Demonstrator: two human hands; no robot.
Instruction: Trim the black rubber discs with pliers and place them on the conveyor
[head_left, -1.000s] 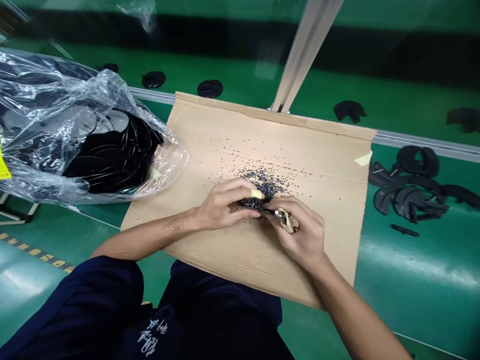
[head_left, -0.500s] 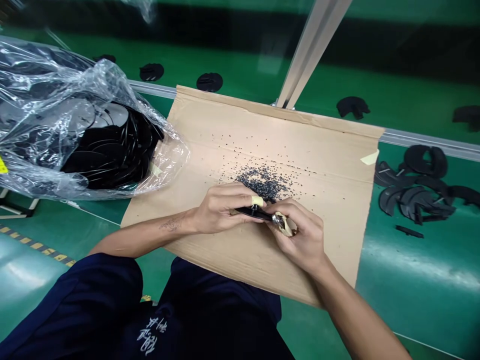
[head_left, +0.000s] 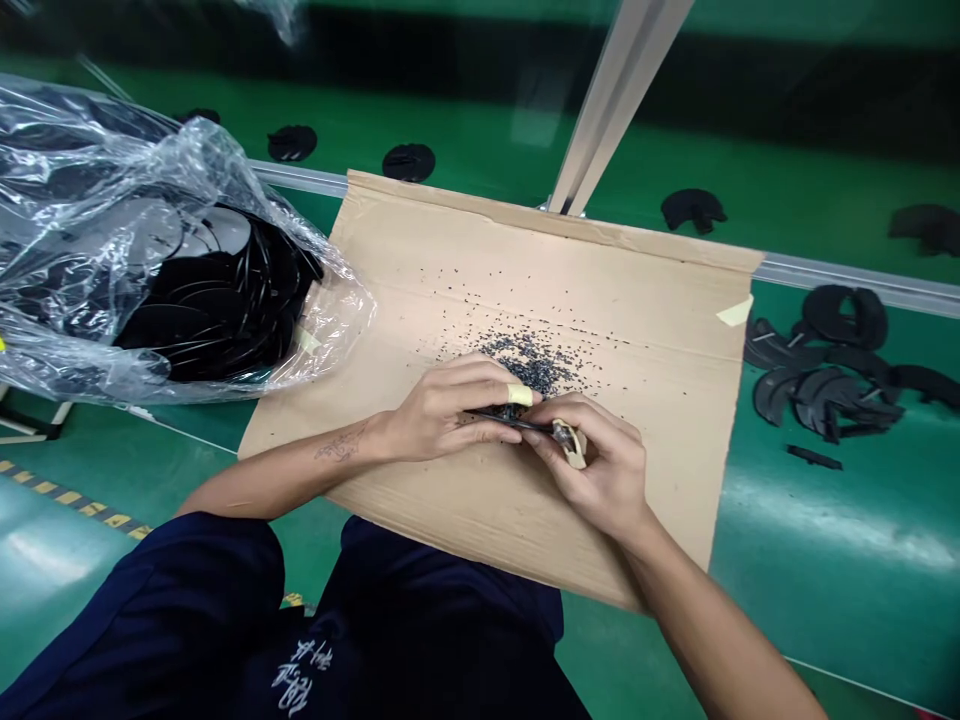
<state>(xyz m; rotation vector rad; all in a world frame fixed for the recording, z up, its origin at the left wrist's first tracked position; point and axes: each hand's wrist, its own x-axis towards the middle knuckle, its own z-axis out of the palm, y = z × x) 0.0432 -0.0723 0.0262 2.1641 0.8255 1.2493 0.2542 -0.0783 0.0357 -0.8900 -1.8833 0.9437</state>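
My left hand [head_left: 442,410] is closed round a thin flat black part [head_left: 495,413], with a yellow tape wrap on the fingertip. My right hand [head_left: 600,465] is closed on a small tool with a tape-wrapped handle [head_left: 570,442], its metal tip touching the black part's edge. Both hands rest over a brown cardboard sheet [head_left: 637,330]. A heap of tiny black shavings [head_left: 529,362] lies on the cardboard just beyond the fingers.
A clear plastic bag [head_left: 97,250] full of black flat discs lies at the left. A pile of black curved parts [head_left: 821,375] sits at the right on the green surface. More black pieces lie beyond a metal rail [head_left: 855,285]. A slanted metal bar [head_left: 607,100] rises behind the cardboard.
The hands have kept their grips with only slight shifts; the view has moved a little.
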